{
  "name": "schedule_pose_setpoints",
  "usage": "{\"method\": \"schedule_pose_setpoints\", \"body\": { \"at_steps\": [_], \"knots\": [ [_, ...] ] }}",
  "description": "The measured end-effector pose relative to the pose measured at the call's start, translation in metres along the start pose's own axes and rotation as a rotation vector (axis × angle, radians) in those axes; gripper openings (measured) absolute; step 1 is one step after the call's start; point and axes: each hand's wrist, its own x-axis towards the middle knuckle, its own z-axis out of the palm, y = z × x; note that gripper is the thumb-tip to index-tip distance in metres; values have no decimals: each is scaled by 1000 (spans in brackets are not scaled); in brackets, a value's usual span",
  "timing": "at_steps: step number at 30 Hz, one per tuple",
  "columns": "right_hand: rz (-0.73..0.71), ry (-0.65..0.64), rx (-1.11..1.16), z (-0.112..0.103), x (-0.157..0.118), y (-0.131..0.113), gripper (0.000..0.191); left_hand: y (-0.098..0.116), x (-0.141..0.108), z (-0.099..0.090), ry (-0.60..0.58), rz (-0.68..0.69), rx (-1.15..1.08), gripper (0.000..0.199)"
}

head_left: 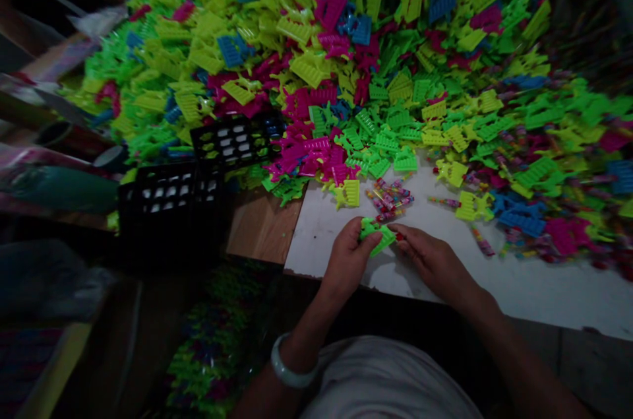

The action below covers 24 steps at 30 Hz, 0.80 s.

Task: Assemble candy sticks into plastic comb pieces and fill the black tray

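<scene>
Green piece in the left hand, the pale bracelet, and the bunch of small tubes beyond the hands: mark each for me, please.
Green piece [386,239]: head view, on its exposed right part.
Pale bracelet [295,380]: head view, on the lower band.
Bunch of small tubes [388,198]: head view, mid-bunch.

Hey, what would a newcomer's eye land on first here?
A huge heap of neon plastic pieces, mostly yellow and green with pink and blue, fills the top of the view. Below it, at the white tabletop, the left hand holds a bright green piece. A pale bangle stands out near the bottom centre.
</scene>
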Motion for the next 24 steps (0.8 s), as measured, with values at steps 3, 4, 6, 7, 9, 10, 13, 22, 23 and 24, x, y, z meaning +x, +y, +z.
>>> {"method": "schedule_pose_setpoints", "body": {
  "at_steps": [3,4,6,7,9,10,13,22,23,24],
  "knots": [
    [-25,12,-56,2,-1,2,35,0,0,1,11,17,39,15],
    [-32,10,-56,2,-1,2,36,0,0,2,10,25,47,15],
    [-51,3,-44,2,-1,3,36,0,0,2,21,54,74,14],
    [-60,-3,-35,2,0,3,36,-1,0,3,36,73,96,12],
    [-73,-18,-11,0,0,3,35,-1,0,3,53,103,140,11],
    [-69,-30,11,-1,1,3,34,0,0,3,50,111,151,10],
    [-13,-71,90,-3,2,2,34,1,2,2,23,111,145,10],
    [145,30,-119,2,9,-6,42,6,3,19,108,16,-35,15],
    [140,67,-241,3,10,-8,47,7,4,22,115,-3,-77,16],
    [126,92,-359,3,10,-10,53,8,4,23,117,-18,-112,17]
  ]
}}
